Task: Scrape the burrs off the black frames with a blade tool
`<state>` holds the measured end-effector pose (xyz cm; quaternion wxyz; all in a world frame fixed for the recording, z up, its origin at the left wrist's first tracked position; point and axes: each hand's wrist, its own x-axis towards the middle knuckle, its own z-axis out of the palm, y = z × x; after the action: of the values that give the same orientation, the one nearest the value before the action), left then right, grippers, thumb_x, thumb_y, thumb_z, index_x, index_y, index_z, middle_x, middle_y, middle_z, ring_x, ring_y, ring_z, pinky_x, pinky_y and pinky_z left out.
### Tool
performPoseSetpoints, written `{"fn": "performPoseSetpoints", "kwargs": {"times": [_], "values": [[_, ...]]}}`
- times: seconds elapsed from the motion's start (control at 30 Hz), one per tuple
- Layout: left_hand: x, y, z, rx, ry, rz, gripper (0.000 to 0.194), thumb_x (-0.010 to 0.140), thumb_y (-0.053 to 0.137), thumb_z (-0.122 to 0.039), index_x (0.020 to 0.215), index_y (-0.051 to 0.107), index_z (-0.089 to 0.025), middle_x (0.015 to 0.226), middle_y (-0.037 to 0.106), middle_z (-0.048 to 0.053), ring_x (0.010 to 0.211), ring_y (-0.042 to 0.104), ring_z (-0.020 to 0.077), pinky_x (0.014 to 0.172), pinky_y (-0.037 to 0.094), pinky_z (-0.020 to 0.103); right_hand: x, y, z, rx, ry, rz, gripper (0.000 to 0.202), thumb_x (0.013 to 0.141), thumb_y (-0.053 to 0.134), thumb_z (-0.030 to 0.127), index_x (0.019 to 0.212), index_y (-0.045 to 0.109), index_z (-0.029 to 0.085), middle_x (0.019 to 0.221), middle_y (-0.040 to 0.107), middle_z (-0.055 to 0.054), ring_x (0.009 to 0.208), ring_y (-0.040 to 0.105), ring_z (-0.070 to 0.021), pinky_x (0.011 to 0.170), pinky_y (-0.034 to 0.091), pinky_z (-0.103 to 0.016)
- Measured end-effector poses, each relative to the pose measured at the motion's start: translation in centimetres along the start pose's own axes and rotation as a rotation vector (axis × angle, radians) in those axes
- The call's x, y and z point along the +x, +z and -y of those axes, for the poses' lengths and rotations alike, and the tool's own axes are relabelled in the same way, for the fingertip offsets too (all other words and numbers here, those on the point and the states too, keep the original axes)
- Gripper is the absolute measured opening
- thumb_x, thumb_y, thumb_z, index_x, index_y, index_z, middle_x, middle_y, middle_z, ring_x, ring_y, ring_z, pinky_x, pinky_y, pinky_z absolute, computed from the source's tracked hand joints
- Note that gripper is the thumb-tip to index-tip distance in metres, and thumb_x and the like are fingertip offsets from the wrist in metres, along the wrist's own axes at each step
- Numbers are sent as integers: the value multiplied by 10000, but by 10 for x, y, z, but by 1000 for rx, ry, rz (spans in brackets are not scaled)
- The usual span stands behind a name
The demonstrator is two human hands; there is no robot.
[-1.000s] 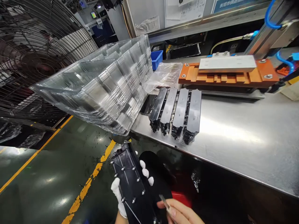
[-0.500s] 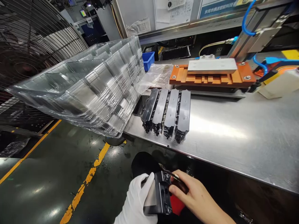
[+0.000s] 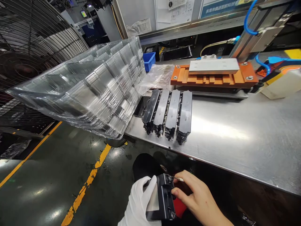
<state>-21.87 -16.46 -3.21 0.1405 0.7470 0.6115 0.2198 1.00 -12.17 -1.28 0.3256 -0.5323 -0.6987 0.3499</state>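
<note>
My left hand [image 3: 138,201], in a white glove, is closed around a black plastic part [image 3: 166,197] at the bottom middle. The part shows a pale flat panel and a moulded end with round recesses facing right. My bare right hand [image 3: 199,197] is closed at that end, its thumb near the part's side. Between its fingers is a thin, light-coloured tool [image 3: 179,179], mostly hidden, with its narrow tip at the part's upper corner. Several similar long black plastic parts [image 3: 185,110] lie in a row on the metal table [image 3: 235,138] ahead of my hands.
Stacked clear plastic trays [image 3: 105,91] lean at the left, beside a fan [image 3: 28,62]. An orange fixture [image 3: 181,78] with a light metal block [image 3: 213,66] stands at the table's back. A blue bin [image 3: 149,61] and a plastic bag [image 3: 157,77] sit near it.
My right hand has shifted slightly, and the thin tool's tip now shows at the part's upper corner. The black part in my left hand has moved a little right.
</note>
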Motion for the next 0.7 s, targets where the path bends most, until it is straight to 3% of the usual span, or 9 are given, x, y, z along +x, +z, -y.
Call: {"fn": "performPoseSetpoints", "kwargs": {"times": [0.1,0.23,0.33,0.5,0.6,0.7], "values": [[1,-3,-1,-5,-6,26,786,653,650,-214,1413,483,-321,1278,581,105,1146,570,366,948,492,444,1,-1,1,-46,-28,-37,419,950,509,535,664,487,229,601,496,57,540,504,-111,515,385,-242],[0,-5,-3,-19,-40,43,823,620,651,-172,1408,486,-342,1285,583,95,1149,574,359,935,506,429,1,-1,1,22,0,-1,378,952,497,545,740,527,234,667,546,49,589,538,-114,550,410,-233],[0,-4,-6,-14,-56,26,799,632,617,-156,1402,496,-335,1286,582,108,1154,577,355,936,502,439,0,0,1,14,17,18,446,955,481,550,647,461,228,595,477,56,543,495,-117,521,370,-253],[4,-5,-11,-51,-142,54,756,616,620,-168,1360,550,-280,1265,594,120,1132,588,363,943,498,440,-3,-1,4,246,132,144,363,1025,296,489,917,562,267,844,603,18,781,594,-156,712,457,-278],[6,-5,-11,-86,-136,45,752,652,601,-152,1390,514,-267,1302,571,120,1176,568,352,995,471,450,-7,2,6,191,94,121,381,1030,288,454,829,550,262,763,565,22,721,567,-160,684,444,-290],[6,-6,-9,-122,-118,44,791,650,596,-142,1418,476,-288,1331,549,112,1198,559,344,1024,453,456,-9,9,4,180,70,88,326,1021,335,448,888,583,283,789,576,20,746,569,-170,710,444,-298]]}}
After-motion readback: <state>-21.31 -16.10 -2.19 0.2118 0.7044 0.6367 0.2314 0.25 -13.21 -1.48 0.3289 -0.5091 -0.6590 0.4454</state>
